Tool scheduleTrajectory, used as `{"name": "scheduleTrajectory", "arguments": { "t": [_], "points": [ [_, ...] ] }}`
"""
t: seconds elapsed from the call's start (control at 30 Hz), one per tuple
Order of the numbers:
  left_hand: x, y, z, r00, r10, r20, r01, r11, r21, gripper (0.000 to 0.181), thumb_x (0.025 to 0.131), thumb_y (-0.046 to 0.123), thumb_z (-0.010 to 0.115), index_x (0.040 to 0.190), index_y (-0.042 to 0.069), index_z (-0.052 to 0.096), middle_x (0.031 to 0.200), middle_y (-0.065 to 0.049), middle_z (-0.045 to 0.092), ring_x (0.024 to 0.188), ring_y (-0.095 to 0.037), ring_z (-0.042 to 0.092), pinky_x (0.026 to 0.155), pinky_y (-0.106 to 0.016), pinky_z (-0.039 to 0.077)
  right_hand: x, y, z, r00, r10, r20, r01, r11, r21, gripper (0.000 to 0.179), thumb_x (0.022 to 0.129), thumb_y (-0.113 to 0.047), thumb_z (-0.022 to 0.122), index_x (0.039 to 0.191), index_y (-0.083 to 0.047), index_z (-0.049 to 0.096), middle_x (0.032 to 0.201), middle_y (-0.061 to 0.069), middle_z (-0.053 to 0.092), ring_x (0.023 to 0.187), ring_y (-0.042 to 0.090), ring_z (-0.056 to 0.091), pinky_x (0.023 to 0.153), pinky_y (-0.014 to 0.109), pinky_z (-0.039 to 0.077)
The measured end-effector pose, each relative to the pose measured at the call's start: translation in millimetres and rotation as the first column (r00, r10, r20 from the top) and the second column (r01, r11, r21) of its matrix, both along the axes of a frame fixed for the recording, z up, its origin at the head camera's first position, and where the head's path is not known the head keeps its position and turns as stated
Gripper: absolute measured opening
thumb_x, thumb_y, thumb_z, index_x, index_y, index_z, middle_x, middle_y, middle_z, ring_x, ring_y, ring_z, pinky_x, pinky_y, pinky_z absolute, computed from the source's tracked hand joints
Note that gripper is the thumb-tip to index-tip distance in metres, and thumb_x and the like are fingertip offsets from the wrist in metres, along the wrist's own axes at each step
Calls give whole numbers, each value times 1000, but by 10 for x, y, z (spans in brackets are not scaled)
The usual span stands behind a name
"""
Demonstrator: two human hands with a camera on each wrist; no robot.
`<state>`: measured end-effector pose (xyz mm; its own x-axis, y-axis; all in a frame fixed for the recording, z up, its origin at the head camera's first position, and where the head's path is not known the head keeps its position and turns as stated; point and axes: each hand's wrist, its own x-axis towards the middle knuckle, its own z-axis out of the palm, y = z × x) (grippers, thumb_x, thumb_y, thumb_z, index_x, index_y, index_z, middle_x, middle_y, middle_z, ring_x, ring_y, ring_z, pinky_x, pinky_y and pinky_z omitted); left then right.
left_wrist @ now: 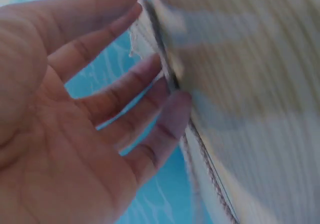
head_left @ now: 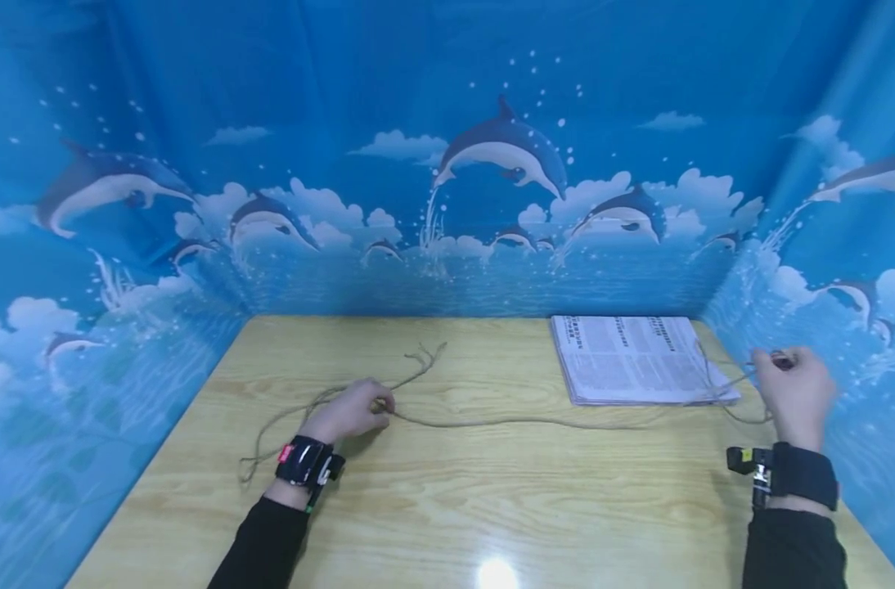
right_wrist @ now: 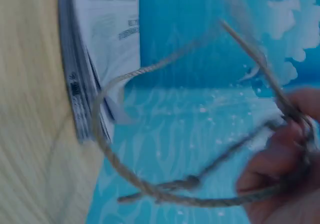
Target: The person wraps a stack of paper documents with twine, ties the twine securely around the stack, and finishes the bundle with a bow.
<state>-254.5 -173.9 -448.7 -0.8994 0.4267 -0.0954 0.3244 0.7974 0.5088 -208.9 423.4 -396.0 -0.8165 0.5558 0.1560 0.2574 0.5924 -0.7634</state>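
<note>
A long thin rope (head_left: 521,422) runs across the wooden table between both hands. My left hand (head_left: 352,411) is low over its left part, with loosely bent fingers. In the left wrist view, fingertips (left_wrist: 177,109) touch the rope (left_wrist: 210,169) along the table edge. Loose rope trails behind that hand, with frayed ends beyond the fingers. My right hand (head_left: 799,393), raised at the table's right side, grips a bunched part of the rope. From it hangs a loop (right_wrist: 122,166) with a knot (right_wrist: 191,181), blurred in the right wrist view.
A stack of newspapers (head_left: 631,360) lies at the table's back right; rope crosses its front right corner. Blue dolphin-print curtains (head_left: 344,278) enclose the table (head_left: 447,507) at the back and both sides.
</note>
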Motion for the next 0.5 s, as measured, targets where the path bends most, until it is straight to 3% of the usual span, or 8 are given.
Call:
{"name": "scheduleTrajectory", "arguments": {
  "t": [0.03, 0.07, 0.13, 0.2, 0.27, 0.37, 0.43, 0.5],
  "points": [
    [1, -22, -4, 1000, 11, -15, -11, 1000, -18, 18, 84, 8, 74, 101, 13, 71, 101, -2, 64, 98, -21, 61, 87, -41, 52, -14, 7, -27, 993, 96, 71, -103, 989, 108, 39, 100, -35, 48, 107, 3, 55, 95, 21, 58, 74, 25, 54, 63, 35, 41],
    [-2, -35, -13, 999, 17, -36, -18, 999, -35, 20, 83, 7, 74, 102, 12, 70, 102, -3, 63, 98, -22, 60, 87, -41, 51, -39, -4, -49, 972, 192, 136, -216, 959, 182, 46, 101, -38, 48, 115, 5, 55, 103, 26, 60, 81, 31, 57, 62, 37, 44],
    [-11, -36, -31, 997, 19, -74, -23, 998, -53, 24, 82, 3, 73, 105, 11, 69, 101, -5, 63, 97, -23, 59, 86, -41, 51, -109, -70, -87, 897, 372, 239, -427, 868, 254, 48, 101, -36, 50, 122, 8, 56, 110, 30, 61, 89, 38, 60, 63, 40, 47],
    [-22, -12, -56, 996, 12, -91, -16, 999, -44, 25, 82, 0, 71, 105, 10, 68, 100, -5, 65, 95, -22, 61, 86, -40, 52, -179, -170, -108, 801, 502, 326, -586, 769, 254, 43, 100, -30, 55, 121, 8, 58, 113, 30, 62, 97, 41, 60, 70, 42, 50],
    [-23, 22, -79, 995, -4, -96, 1, 1000, -31, 23, 82, -2, 69, 102, 11, 69, 98, -4, 67, 93, -19, 62, 85, -39, 53, -217, -288, -106, 710, 581, 398, -688, 693, 216, 38, 96, -22, 62, 121, 7, 60, 113, 29, 63, 99, 42, 60, 75, 46, 51],
    [-15, 65, -103, 997, -13, -77, 12, 1000, -12, 19, 84, -1, 69, 96, 13, 71, 92, 0, 68, 88, -15, 63, 82, -36, 54, -209, -429, -72, 614, 629, 478, -760, 634, 142, 44, 91, -21, 70, 124, 6, 60, 120, 32, 60, 108, 48, 57, 83, 52, 50],
    [-16, 65, -100, 998, -16, -55, 16, 1000, 1, 16, 84, 0, 70, 93, 14, 71, 90, 2, 67, 85, -13, 61, 80, -35, 53, -177, -505, -20, 599, 602, 527, -760, 635, 139, 52, 88, -30, 72, 127, 3, 60, 124, 34, 57, 111, 52, 53, 84, 55, 49],
    [-25, 30, -84, 1000, -4, -31, 4, 1000, 9, 14, 84, 2, 71, 93, 13, 71, 89, 2, 66, 84, -13, 60, 78, -35, 53, -138, -568, 38, 624, 553, 552, -739, 647, 186, 60, 86, -44, 72, 128, -2, 60, 129, 36, 53, 115, 57, 48, 86, 64, 44]
  ]
}}
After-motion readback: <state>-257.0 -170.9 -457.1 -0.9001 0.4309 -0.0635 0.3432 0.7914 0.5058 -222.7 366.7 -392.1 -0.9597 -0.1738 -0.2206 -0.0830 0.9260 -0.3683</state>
